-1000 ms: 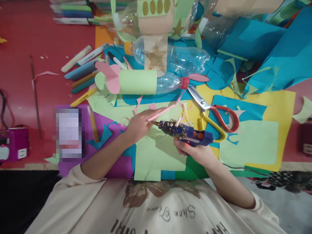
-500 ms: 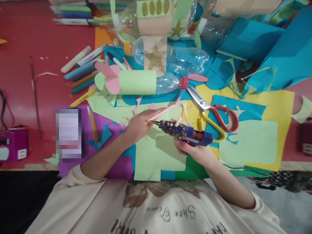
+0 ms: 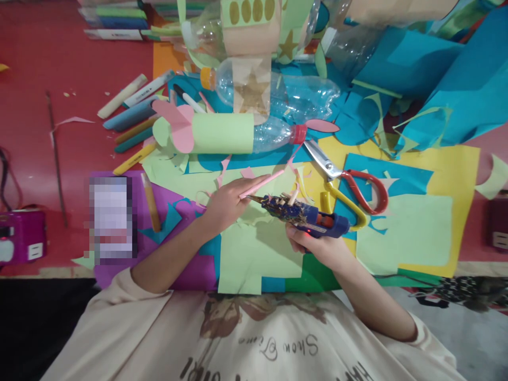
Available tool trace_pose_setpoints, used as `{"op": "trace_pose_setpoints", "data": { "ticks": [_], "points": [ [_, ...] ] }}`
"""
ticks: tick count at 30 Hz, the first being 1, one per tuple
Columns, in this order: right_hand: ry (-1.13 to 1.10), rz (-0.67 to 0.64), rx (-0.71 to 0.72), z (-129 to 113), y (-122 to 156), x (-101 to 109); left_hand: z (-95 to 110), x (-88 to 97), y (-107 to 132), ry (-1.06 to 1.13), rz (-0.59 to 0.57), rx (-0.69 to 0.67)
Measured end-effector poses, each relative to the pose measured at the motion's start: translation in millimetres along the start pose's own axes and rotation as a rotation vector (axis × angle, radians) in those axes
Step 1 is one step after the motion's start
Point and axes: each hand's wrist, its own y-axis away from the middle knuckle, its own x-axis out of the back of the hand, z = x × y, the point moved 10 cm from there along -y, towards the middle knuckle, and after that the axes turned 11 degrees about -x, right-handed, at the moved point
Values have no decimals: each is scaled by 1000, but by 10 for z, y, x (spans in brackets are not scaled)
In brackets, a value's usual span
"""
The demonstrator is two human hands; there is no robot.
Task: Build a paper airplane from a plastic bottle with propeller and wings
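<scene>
The bench (image 3: 27, 63) is red, with a pale strip along its near edge. Directly on it at the left lie a thin stick (image 3: 56, 164), a pink scrap (image 3: 75, 120) touching it, a fan of markers (image 3: 129, 124) and a purple box (image 3: 27, 241) beside a dark cord (image 3: 5, 182). A purple sheet (image 3: 194, 272) overhangs the near edge. Rightward are a yellow sheet (image 3: 468, 164), a pale-green scrap (image 3: 495, 177) and a dark box (image 3: 498, 225).
</scene>
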Motion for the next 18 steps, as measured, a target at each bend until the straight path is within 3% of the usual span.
{"op": "trace_pose_setpoints", "data": {
  "ticks": [18],
  "points": [
    [-36,7,-49,32,-9,43,124,6,-7,-14,12,-156]
  ]
}}
